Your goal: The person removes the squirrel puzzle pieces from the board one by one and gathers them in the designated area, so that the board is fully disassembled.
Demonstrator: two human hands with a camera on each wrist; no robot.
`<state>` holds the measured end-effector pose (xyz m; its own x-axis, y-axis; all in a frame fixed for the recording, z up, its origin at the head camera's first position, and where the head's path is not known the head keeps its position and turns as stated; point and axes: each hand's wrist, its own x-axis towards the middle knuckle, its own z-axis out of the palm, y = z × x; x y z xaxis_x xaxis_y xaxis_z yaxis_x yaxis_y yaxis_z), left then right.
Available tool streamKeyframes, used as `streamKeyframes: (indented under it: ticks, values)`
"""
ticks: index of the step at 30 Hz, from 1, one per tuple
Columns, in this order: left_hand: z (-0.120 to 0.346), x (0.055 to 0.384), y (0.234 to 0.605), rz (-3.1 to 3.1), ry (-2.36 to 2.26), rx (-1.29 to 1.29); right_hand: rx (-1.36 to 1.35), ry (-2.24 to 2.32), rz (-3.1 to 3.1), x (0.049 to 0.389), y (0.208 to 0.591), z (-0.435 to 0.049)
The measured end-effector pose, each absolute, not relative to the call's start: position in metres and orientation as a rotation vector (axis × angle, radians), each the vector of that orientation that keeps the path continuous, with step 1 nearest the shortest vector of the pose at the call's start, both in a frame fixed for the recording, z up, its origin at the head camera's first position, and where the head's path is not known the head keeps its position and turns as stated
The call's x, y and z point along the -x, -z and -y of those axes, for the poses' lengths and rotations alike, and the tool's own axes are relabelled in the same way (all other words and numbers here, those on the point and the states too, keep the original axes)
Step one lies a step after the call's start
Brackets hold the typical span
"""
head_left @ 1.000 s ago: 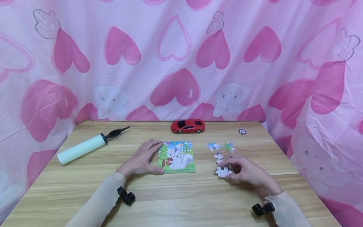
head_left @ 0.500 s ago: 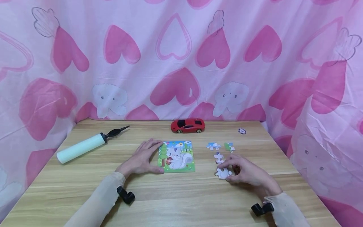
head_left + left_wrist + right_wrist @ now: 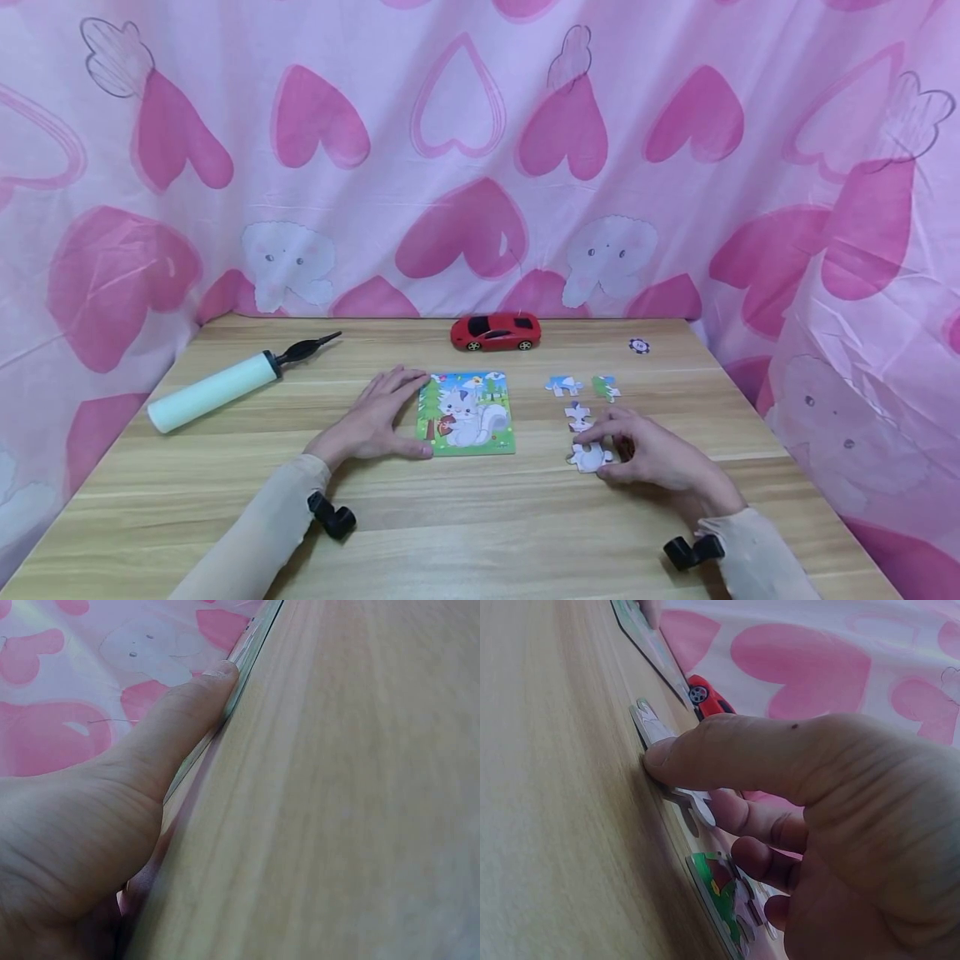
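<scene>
In the head view, a square picture puzzle (image 3: 474, 417) showing a white squirrel lies mid-table. My left hand (image 3: 372, 423) rests at its left side, index fingertip at the far corner and thumb at the near one; the left wrist view shows the straight thumb (image 3: 187, 712) along the edge. My right hand (image 3: 652, 450) pinches a whitish puzzle piece (image 3: 588, 457) between thumb and index finger, close over the table. Beyond it lie a white piece (image 3: 578, 417), a blue one (image 3: 564, 386) and a green one (image 3: 605, 388). Under the curled fingers is a green-brown piece (image 3: 718, 889), mostly hidden in the head view.
A red toy car (image 3: 496, 332) stands at the back of the wooden table (image 3: 465, 533). To the left lies a pale green hand pump (image 3: 217, 392) with a black nozzle. A small round dark-rimmed token (image 3: 639, 346) is at the back right. A pink heart-patterned curtain (image 3: 465, 108) hangs behind.
The piece in my right hand has turned slightly and shifted a little toward me since the first frame. My left hand stays at the puzzle's edge.
</scene>
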<state>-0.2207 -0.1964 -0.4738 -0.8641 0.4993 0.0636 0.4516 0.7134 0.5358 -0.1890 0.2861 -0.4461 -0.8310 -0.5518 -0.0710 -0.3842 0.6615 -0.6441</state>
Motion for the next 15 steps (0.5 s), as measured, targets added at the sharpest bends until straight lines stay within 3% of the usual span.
streamKeyframes:
  ticks: [15]
  values:
    - [0.1965, 0.2203, 0.4728, -2.828, -0.861, -0.799, 0.754, 0.959, -2.598, 0.1898, 0.4472, -0.2892]
